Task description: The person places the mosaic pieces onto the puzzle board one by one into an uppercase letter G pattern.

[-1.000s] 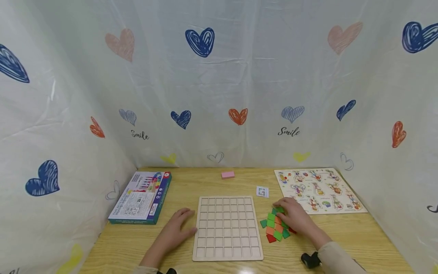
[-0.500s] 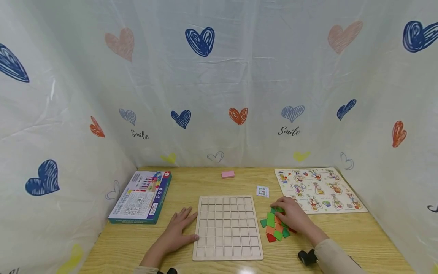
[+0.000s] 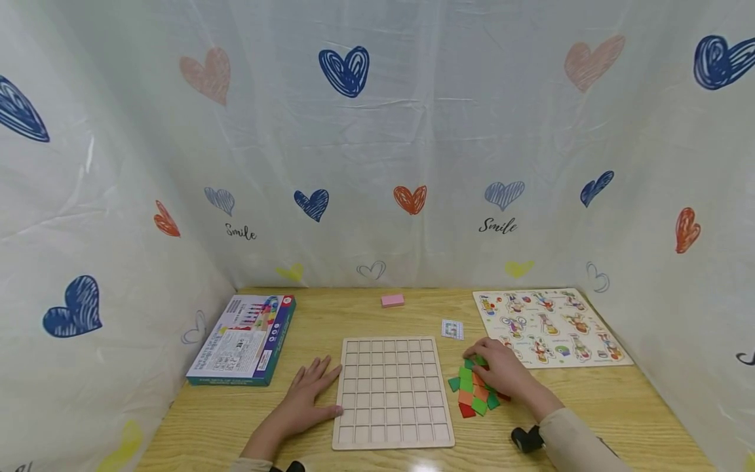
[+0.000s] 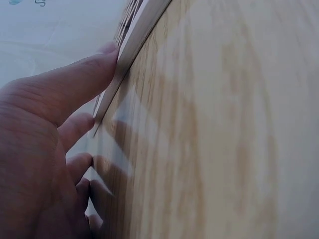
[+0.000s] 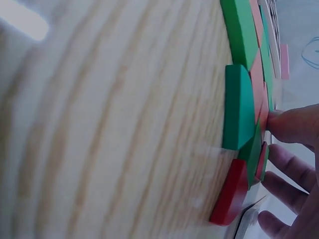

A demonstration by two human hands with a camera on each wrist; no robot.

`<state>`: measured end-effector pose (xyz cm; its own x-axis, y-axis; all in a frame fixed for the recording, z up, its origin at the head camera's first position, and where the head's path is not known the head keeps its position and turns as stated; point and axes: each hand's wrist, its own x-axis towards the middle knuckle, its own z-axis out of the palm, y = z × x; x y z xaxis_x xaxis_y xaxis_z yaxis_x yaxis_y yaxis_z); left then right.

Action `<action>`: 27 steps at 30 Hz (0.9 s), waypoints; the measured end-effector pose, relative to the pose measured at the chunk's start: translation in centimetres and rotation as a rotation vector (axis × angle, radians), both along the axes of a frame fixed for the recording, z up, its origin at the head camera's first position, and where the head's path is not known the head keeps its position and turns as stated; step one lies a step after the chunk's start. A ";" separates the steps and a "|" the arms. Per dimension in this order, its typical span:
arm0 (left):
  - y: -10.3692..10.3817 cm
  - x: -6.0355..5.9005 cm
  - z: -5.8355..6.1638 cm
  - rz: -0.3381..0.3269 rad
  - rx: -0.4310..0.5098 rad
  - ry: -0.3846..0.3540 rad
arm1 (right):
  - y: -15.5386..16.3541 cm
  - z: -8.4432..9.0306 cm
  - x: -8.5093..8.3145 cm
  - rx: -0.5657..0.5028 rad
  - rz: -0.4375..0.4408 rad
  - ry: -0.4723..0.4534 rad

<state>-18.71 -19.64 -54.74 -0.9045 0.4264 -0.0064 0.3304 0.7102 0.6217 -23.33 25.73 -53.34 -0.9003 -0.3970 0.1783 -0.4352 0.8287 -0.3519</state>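
Observation:
My left hand (image 3: 302, 398) lies by the left edge of a wooden grid board (image 3: 393, 398). Its fingers are spread, and the thumb and index fingertips touch the board's rim; the left wrist view shows the thumb (image 4: 84, 79) against that side. To the right of the board is a pile of square tiles in green, orange and red, such as a light green tile (image 3: 479, 406). Over the far part of this pile rests my right hand (image 3: 501, 370), hiding some tiles. In the right wrist view its thumb and fingertips touch tiles beyond a teal tile (image 5: 239, 109) and a red tile (image 5: 230, 194).
A small printed card (image 3: 452, 330) lies behind the board, near a pink block (image 3: 392, 301) at the back. At the back right is a picture puzzle board (image 3: 548, 321); a boxed set (image 3: 242, 341) lies on the left. A heart-patterned curtain encloses the table.
The left hand's fingers have spread and its thumb has slid slightly nearer the front along the board's edge. The right hand has shifted a little to the left over the tiles.

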 end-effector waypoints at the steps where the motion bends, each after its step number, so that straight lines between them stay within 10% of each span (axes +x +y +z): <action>1: 0.0 0.0 0.0 0.000 0.000 0.000 | 0.0 0.0 0.0 -0.003 0.000 -0.006; 27: 0.1 -0.1 -0.1 -0.007 -0.020 -0.013 | -2.3 0.9 -0.9 -0.273 0.018 -0.166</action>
